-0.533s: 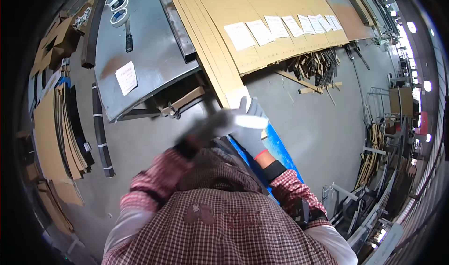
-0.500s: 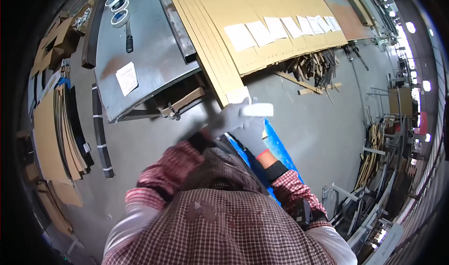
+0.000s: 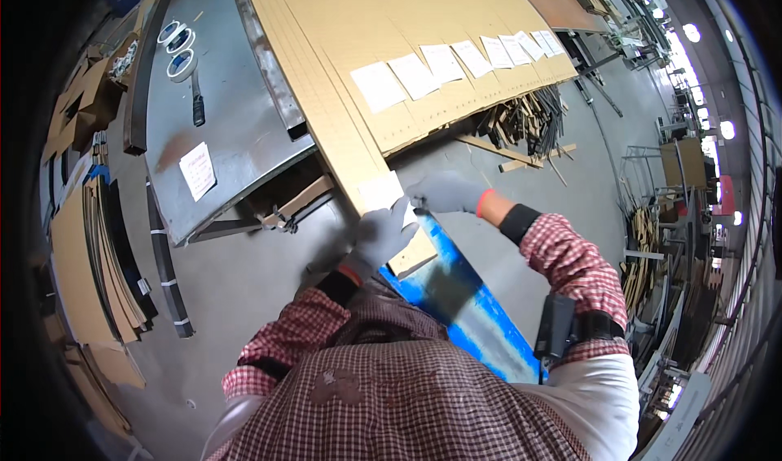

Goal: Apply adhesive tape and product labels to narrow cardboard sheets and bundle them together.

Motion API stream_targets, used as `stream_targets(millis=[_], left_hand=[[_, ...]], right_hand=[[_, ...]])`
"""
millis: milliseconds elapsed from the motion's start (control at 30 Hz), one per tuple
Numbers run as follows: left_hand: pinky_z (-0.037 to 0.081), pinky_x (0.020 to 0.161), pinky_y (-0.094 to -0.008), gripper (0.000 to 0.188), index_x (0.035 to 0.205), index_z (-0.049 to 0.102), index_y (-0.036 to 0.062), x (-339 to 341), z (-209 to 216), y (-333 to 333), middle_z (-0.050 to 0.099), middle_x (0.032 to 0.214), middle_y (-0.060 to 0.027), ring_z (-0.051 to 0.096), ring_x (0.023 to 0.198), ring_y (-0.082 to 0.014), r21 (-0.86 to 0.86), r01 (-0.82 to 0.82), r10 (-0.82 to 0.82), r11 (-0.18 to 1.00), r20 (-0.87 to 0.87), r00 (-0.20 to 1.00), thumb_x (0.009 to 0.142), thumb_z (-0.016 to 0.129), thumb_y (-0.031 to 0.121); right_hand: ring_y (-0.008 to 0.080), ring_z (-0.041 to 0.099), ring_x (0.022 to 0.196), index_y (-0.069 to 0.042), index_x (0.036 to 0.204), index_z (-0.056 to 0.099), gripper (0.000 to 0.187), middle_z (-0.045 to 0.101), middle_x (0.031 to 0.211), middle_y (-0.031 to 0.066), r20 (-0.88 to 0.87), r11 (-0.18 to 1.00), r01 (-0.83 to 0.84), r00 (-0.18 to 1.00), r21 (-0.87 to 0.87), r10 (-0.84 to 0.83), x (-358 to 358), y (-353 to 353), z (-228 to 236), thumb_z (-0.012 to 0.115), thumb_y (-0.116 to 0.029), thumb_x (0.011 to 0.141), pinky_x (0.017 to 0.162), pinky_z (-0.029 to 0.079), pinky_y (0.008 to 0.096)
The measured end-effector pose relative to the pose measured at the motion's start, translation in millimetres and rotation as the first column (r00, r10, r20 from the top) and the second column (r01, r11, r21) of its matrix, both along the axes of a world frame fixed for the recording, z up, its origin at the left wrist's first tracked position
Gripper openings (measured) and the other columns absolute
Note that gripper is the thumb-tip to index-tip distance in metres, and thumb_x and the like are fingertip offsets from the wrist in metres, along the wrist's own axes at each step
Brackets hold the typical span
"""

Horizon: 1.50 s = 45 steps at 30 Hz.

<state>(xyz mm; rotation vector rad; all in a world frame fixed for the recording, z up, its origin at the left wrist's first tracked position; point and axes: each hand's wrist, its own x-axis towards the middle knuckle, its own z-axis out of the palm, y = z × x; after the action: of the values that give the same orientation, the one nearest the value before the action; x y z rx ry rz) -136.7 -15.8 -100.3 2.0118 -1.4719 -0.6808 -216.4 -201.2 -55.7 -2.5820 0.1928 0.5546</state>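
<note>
Swung grey-gloved right hand (image 3: 444, 194) rightward from grey-gloved left hand (image 3: 381, 237); cannot tell fingers' hold. Could skew rectangular white paper sheet (image 3: 380, 188), pressing unevenly.

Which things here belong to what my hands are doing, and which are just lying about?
Seemingly in the job:
- left hand and right hand, both gloved
- long cardboard strip by them
- white paper on the strip

Seemingly just lying about:
- tape rolls
- black-handled tool
- offcut pile on the floor

Tape rolls (image 3: 180, 68) on grey table (image 3: 236, 94); cardboard box (image 3: 99, 88) left; strips (image 3: 525, 120) heaped right.
</note>
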Motion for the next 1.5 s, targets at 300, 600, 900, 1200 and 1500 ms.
stream_targets(millis=[300,600,900,1200,1500], left_hand=[[0.052,0.061,-0.042,0.033,0.113,0.056,0.0054,32,-7,-16,0.065,0.072,-0.0135,0.066,0.069,-0.0306,-0.287,0.228,-0.224,0.931,0.047,0.973,0.092,0.056,0.031],[0.051,0.087,-0.0362,0.04,0.126,0.047,-0.0041,-70,7,48,0.06,0.112,-0.0165,0.059,0.103,-0.0217,0.032,-0.561,0.443,0.827,-0.651,0.616,0.094,0.06,0.017],[0.052,0.073,-0.0304,0.071,0.138,0.036,-0.0083,44,34,63,0.063,0.099,-0.0128,0.062,0.088,-0.0166,0.099,-0.357,0.314,0.929,-0.722,0.617,0.082,0.071,0.018],[0.048,0.063,-0.0244,0.064,0.137,0.045,-0.0007,47,35,120,0.062,0.085,-0.0039,0.056,0.068,-0.0088,0.309,-0.302,0.429,0.902,-0.549,0.717,0.083,0.073,0.018],[0.042,0.065,-0.0412,0.017,0.065,0.067,0.0166,25,-197,26,0.057,0.06,-0.0077,0.053,0.063,-0.0295,-0.242,0.511,-0.53,0.825,-0.017,0.848,0.078,0.059,0.024]], right_hand=[[0.0354,0.067,0.091,-0.009,0.099,0.069,0.025,0.07,0.099,0.0166,-0.218,0.872,0.136,0.94,-0.47,-0.264,-10,-41,-65,0.049,-0.019,0.087,0.074,0.052,0.0463],[0.029,0.057,0.055,-0.004,0.072,0.064,0.011,0.064,0.067,0.0158,-0.538,0.983,0.023,0.839,0.182,0.08,-36,24,-20,0.057,-0.008,0.065,0.053,0.044,0.0438],[0.0292,0.065,0.076,-0.005,0.106,0.065,0.031,0.067,0.083,0.0156,-0.072,0.973,0.123,0.991,0.195,-0.111,3,54,78,0.062,-0.013,0.077,0.071,0.05,0.0409],[0.0242,0.065,0.072,-0.002,0.106,0.068,0.028,0.069,0.093,0.0149,-0.133,0.923,0.135,0.987,0.361,-0.093,-7,5,56,0.064,-0.02,0.085,0.068,0.052,0.0313],[0.0178,0.065,0.089,0.006,0.108,0.062,0.03,0.07,0.103,0.0183,0.153,0.773,0.211,0.917,0.598,-0.368,-10,11,-116,0.063,-0.016,0.088,0.077,0.051,0.0348]])
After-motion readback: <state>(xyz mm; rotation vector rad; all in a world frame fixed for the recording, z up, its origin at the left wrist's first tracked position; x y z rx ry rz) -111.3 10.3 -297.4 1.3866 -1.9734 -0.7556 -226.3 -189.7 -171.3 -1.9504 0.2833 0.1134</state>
